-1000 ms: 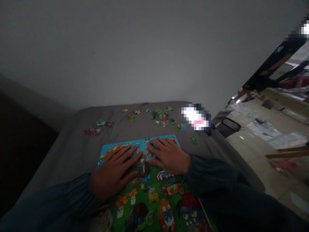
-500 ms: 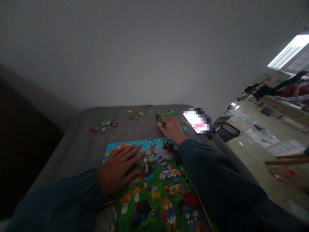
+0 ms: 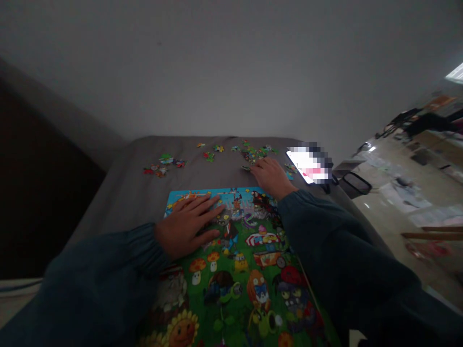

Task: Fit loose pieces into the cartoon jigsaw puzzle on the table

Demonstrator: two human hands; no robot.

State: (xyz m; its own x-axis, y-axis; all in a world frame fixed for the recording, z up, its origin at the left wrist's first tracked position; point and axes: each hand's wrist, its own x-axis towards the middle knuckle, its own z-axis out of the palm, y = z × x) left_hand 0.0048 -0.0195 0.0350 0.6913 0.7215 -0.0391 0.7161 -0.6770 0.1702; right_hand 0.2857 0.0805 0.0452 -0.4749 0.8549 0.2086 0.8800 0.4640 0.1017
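A colourful cartoon picture board (image 3: pixel 235 270), with a blue top edge and green ground, lies on the grey cloth. My left hand (image 3: pixel 188 224) rests flat across its upper left part, fingers spread. Beyond the board's top edge, my right hand (image 3: pixel 273 176) pinches a small jigsaw piece (image 3: pixel 246 168) at its fingertips. Just past those fingers lies a heap of loose jigsaw pieces (image 3: pixel 253 152). More jigsaw pieces (image 3: pixel 164 166) form a cluster at the far left, and a few jigsaw pieces (image 3: pixel 209 156) lie between the two groups.
A lit phone (image 3: pixel 307 166) lies to the right of my right hand, partly pixelated. The grey cloth (image 3: pixel 126 193) covers the table up to a pale wall (image 3: pixel 224 72). On the right, beyond the table, are a dark chair (image 3: pixel 356 183) and a cluttered floor.
The view has tilted down, showing more of the board's near part. My right hand has drawn back slightly from the heap with a jigsaw piece at its fingertips. My left hand stays on the board.
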